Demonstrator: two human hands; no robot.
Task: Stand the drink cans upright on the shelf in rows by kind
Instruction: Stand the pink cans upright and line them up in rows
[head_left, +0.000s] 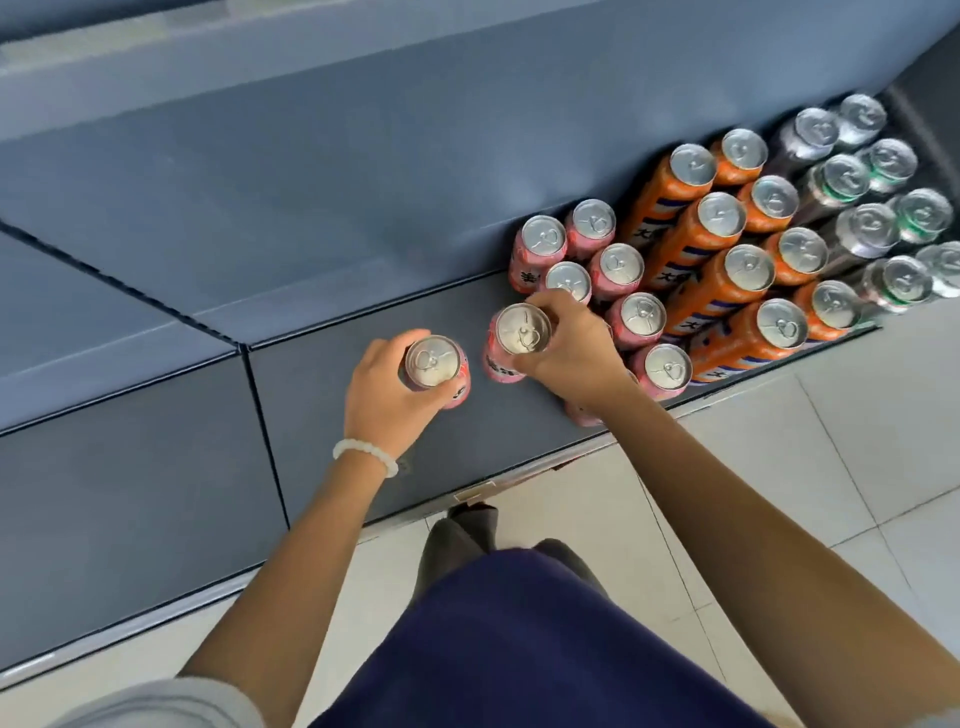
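My left hand (387, 392) grips an upright pink can (434, 364) over the dark shelf (322, 364), left of the rows. My right hand (571, 348) grips a second upright pink can (519, 335) by its top, at the left edge of the pink rows (618, 270). Several pink cans stand upright there in two rows. To their right stand two rows of tall orange cans (722, 244), then silver and green cans (857, 176) at the far right. My right wrist hides part of one pink can at the shelf's front edge.
The shelf runs left as a bare dark surface with a seam (260, 410) between two sections. A grey back panel (363, 171) rises behind it. Pale floor tiles (779, 467) lie in front, with my foot (467, 540) close to the shelf base.
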